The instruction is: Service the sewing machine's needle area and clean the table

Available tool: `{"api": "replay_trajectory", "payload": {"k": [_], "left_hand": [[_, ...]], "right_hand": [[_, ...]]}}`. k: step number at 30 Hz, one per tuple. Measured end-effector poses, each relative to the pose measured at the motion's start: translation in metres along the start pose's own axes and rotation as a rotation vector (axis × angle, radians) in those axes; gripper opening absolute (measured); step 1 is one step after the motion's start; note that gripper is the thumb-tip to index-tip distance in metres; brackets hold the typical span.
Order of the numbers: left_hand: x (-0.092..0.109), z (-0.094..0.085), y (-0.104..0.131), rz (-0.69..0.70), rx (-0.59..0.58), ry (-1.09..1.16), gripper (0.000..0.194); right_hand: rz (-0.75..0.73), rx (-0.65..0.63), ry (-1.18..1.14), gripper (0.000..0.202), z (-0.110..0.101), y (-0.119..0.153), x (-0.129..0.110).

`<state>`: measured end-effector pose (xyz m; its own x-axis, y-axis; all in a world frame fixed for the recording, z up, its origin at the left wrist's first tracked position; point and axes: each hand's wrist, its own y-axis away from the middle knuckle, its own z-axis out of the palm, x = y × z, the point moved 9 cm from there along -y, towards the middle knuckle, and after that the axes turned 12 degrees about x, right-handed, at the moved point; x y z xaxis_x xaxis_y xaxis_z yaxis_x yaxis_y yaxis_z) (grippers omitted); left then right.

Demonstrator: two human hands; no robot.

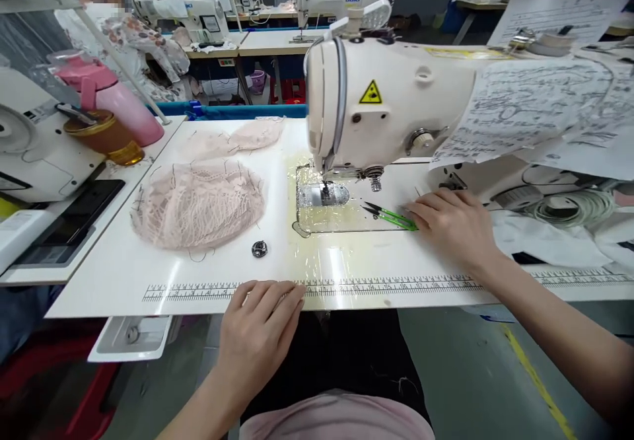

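Note:
My left hand (260,331) lies at the table's front edge, its fingers stretched over the printed ruler strip (356,288) and holding nothing. Beside the needle plate, my right hand (456,228) is closed at the handle end of green thread snips (393,217); their dark blades point left. Part of the handle is hidden by the fingers. Above and left of the snips is the head of a white sewing machine (391,96), its presser foot (325,190) over the metal plate. A round metal bobbin case (259,249) rests near a pale pink lace piece (198,207).
More pale lace (247,137) lies behind. Left are a pink bottle (111,100), a brown cup (106,137) and a dark phone (82,212). Handwritten papers (520,110) cover the machine arm; coiled cord (569,199) sits right. An open white drawer (131,354) hangs below. Another person sits back left.

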<state>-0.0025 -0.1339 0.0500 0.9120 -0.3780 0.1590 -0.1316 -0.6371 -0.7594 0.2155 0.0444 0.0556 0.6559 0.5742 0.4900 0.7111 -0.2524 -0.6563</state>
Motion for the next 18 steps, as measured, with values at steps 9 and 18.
{"api": "replay_trajectory", "payload": {"k": [9,18], "left_hand": [[-0.008,0.000,0.001,-0.041,0.029,0.029,0.019],[-0.012,-0.003,0.002,-0.052,0.072,0.041,0.018]], "right_hand": [[-0.007,0.183,0.005,0.009,-0.012,-0.006,0.000],[-0.093,0.176,0.045,0.006,-0.015,-0.001,-0.007]]}}
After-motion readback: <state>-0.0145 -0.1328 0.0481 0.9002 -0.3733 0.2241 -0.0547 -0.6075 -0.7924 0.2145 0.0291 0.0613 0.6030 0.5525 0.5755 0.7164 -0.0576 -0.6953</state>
